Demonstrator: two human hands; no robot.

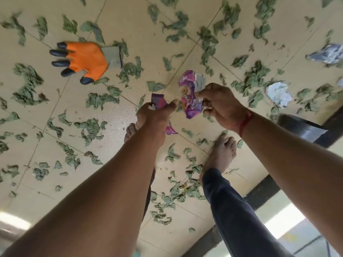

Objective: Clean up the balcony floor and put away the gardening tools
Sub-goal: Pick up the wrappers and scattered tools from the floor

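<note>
Orange with black fingertips and a grey cuff, a gardening glove lies flat on the beige tiled floor at the upper left, fingers pointing left. Torn green leaves are scattered all over the tiles around it and across the whole view, some touching the cuff.

Near the middle, the left hand reaches down with its fingers curled round a small purple wrapper. One end of it sticks out above the knuckles and a strip shows below the palm. Under this hand the toes of a bare left foot are partly visible.

Just to the right, the right hand pinches a larger purple wrapper between thumb and curled fingers. The wrapper is crumpled, with a silvery inside showing at the top, and is held above the floor close to the left hand. A red thread circles the right wrist. Below it a bare right foot stands on leaves, with a dark blue trouser leg above it.

Further right, a crumpled white paper sits among the leaves. A bluish-white crumpled wrapper lies near the right edge. A black object, blurred, stands at the right beside the forearm.
</note>
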